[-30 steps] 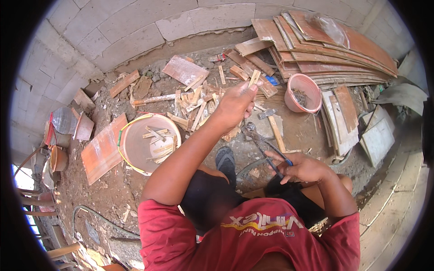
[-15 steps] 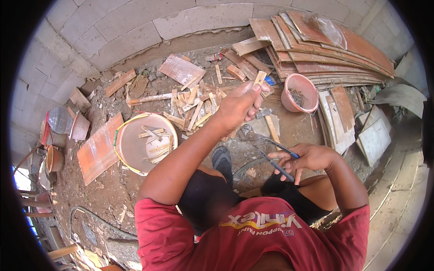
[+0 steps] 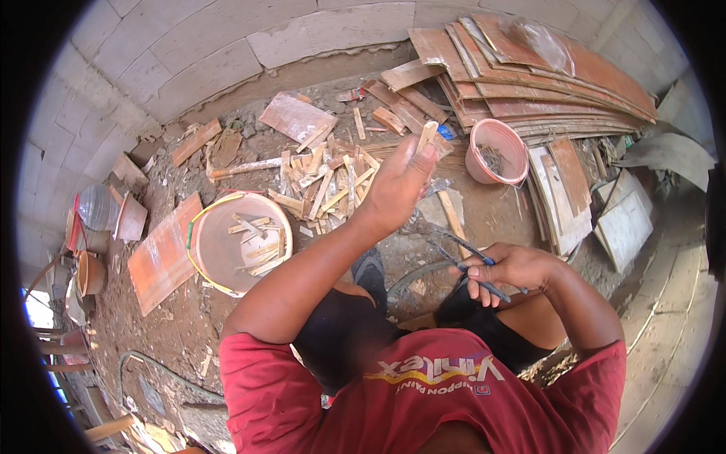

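Raised in front of me, my left hand point(image 3: 401, 181) is closed around a short wooden strip point(image 3: 427, 136), whose pale end sticks out above the fingers. Lower and to the right, my right hand point(image 3: 503, 271) grips the handles of a pair of pincers point(image 3: 460, 240). The handles have dark blue grips and stand apart. The jaws point toward the space below my left hand, and they are hard to make out against the ground. A pile of short wooden strips point(image 3: 321, 185) lies on the ground beyond my left forearm. A pale bucket point(image 3: 208, 257) nearer my left elbow contains several more strips.
A pink bucket point(image 3: 514, 172) with small dark bits inside stands at the far right. Behind it, stacked reddish boards point(image 3: 529, 102) lean by the block wall point(image 3: 333, 34). One loose board point(image 3: 162, 257) lies on the left, and a hose point(image 3: 162, 363) crosses the dirt.
The pincers have turned and drawn slightly away from my left hand, and my right fingers have shifted on the handles. My left hand has rotated a little, still holding the strip.
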Demonstrator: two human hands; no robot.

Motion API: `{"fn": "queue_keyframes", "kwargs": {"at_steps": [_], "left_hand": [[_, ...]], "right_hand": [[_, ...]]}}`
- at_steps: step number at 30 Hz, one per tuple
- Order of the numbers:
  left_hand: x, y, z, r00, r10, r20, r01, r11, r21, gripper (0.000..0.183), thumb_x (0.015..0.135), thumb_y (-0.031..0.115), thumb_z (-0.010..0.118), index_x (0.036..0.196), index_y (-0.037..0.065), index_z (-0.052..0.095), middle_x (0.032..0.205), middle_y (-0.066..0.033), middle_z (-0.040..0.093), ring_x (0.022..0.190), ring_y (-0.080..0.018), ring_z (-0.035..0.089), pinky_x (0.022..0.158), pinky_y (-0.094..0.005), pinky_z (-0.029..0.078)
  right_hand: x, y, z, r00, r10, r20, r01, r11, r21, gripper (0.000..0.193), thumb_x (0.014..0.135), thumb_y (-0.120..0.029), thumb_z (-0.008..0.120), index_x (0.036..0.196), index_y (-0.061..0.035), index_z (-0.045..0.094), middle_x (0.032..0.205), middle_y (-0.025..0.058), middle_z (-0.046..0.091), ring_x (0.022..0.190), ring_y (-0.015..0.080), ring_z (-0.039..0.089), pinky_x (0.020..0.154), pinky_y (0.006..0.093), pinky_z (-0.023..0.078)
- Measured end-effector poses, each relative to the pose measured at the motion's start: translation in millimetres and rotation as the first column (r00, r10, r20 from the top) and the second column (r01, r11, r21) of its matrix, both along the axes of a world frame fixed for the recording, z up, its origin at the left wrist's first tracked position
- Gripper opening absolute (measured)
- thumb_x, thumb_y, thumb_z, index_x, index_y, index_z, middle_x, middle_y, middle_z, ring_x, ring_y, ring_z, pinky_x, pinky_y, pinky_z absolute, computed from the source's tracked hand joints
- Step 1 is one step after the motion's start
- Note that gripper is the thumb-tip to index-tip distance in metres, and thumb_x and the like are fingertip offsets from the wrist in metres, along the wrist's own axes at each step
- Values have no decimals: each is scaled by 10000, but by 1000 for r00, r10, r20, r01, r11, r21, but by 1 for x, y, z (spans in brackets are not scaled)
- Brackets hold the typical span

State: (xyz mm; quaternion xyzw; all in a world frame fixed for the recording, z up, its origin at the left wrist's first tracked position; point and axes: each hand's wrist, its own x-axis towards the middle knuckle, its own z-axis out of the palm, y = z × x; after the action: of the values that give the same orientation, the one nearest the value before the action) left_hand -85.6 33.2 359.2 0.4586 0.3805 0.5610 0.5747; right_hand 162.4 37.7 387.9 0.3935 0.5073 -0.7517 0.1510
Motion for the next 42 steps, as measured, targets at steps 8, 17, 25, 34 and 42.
{"fn": "queue_keyframes", "kwargs": {"at_steps": [8,17,25,34,42], "left_hand": [[-4,0,25,987,146,-63,-149,988,-29,377,989,396,558,821,79,443,600,35,364,508,-70,351,473,-239,327],[-17,1,52,931,311,190,-297,950,-102,336,979,390,580,892,119,402,613,45,326,484,-58,314,438,-227,305],[-94,31,32,535,702,470,-598,708,-377,335,990,416,540,910,103,452,617,26,340,490,-80,323,431,-253,300],[-86,20,-8,974,188,-130,-224,889,-400,200,974,245,526,1022,52,500,686,-18,483,531,-121,450,464,-276,409],[-73,24,-14,907,-187,-378,16,911,-413,227,983,237,478,1021,17,518,710,-57,545,535,-148,528,511,-303,485]], "right_hand": [[-6,-11,-6,978,32,208,-112,917,382,411,1010,-381,505,1113,-2,628,749,90,607,685,182,589,624,343,481],[-48,-51,-54,986,-134,-98,163,683,712,393,1001,-358,516,1054,20,607,708,198,574,655,294,538,672,401,457],[-82,-67,-129,810,-386,-441,586,568,579,380,1005,-371,505,1015,-6,610,646,74,551,587,171,533,574,348,440],[39,82,-141,855,-510,97,289,622,728,364,982,-364,538,955,-16,640,661,55,584,526,142,552,471,322,448],[101,232,-174,682,-406,608,-260,643,721,306,900,-161,528,1097,57,614,914,240,684,801,357,696,685,424,553]]}}
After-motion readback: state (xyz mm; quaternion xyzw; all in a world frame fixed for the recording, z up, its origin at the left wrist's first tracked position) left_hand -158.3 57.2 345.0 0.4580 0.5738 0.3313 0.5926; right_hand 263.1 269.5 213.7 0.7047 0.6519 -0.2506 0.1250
